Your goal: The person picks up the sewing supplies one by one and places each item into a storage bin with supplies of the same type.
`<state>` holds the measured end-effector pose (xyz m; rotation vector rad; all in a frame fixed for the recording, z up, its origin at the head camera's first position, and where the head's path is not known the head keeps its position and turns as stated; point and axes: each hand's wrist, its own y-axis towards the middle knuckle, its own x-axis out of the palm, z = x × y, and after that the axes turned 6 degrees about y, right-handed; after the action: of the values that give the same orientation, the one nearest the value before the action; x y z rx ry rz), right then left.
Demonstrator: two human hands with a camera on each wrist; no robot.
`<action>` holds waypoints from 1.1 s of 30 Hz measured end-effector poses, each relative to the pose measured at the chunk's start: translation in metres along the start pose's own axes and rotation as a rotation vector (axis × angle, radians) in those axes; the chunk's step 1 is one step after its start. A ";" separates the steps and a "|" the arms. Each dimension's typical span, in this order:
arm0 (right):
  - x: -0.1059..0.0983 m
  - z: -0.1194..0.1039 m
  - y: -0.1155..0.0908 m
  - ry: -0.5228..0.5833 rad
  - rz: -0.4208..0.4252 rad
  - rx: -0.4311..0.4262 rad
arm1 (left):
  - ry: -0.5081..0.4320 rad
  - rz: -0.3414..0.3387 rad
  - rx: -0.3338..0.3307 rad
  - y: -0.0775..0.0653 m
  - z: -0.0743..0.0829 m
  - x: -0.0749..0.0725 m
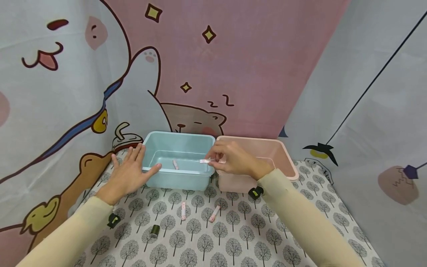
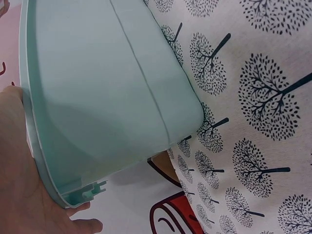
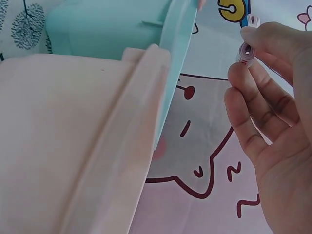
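Note:
My right hand pinches a small white-and-pink rolled strip between thumb and fingertips. In the right wrist view, the rolled end of the strip shows between the fingers. It is held above the right front rim of the light blue bin, close to the pink bin. My left hand lies at the blue bin's left rim, fingers straight and spread. The left wrist view has this hand along the rim. One similar strip lies inside the blue bin.
Two more pink-and-white strips, one upright in view and one slanted, lie on the tree-print cloth before the bins. A dark green spool stands nearer, left. A cartoon-print curtain hangs behind the bins.

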<state>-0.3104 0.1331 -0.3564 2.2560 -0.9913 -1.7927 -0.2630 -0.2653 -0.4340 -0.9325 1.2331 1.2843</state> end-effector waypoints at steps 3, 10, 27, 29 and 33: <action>-0.001 0.003 0.006 -0.021 -0.003 0.029 | 0.000 0.000 0.001 -0.001 -0.001 0.001; 0.001 0.009 0.016 0.069 -0.024 0.128 | -0.008 -0.009 -0.001 -0.001 -0.001 0.001; 0.006 0.037 0.041 0.047 0.025 0.271 | -0.015 -0.012 -0.007 0.001 -0.002 0.004; 0.006 0.042 0.044 0.046 0.030 0.278 | -0.017 -0.013 -0.008 0.001 -0.002 0.004; 0.004 0.049 0.050 0.044 0.041 0.297 | -0.012 -0.010 -0.007 0.002 -0.003 0.003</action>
<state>-0.3752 0.1064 -0.3521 2.4048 -1.3645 -1.6672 -0.2661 -0.2671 -0.4371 -0.9332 1.2138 1.2856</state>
